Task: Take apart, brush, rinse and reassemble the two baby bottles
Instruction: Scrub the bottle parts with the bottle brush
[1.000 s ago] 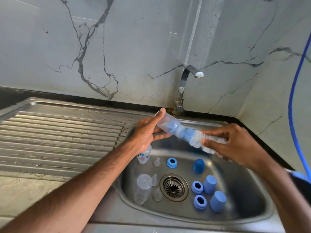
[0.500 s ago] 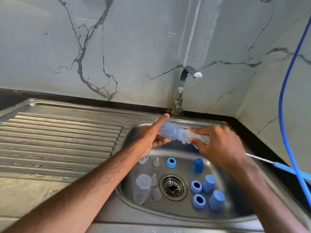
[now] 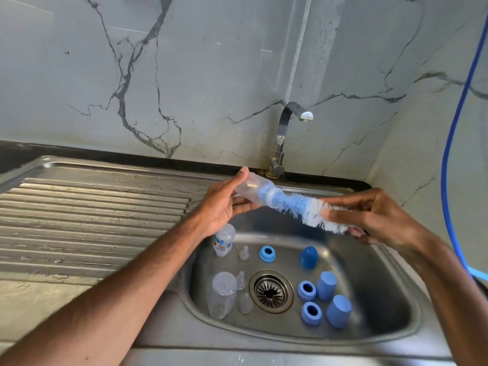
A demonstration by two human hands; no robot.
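Note:
My left hand (image 3: 224,207) grips a clear baby bottle (image 3: 252,190) held sideways above the sink, its mouth facing right. My right hand (image 3: 369,217) pinches the blue and white bottle brush (image 3: 303,210) near the base of its bristles. The brush tip sits inside the bottle's mouth; most of the bristles are outside. In the sink basin (image 3: 375,286) lie two more clear bottles (image 3: 223,294) (image 3: 224,240), clear teats (image 3: 244,253), blue screw rings (image 3: 267,254) and blue caps (image 3: 309,257).
The tap (image 3: 284,138) stands behind the sink with no water running. A ribbed steel drainboard (image 3: 92,220) lies to the left. The drain strainer (image 3: 270,291) is in the basin's middle. A blue hose (image 3: 459,101) hangs down the right wall.
The brush was pushed deep into the bottle half a second ago; now my right hand has drawn it back out to the right, leaving only the tip inside.

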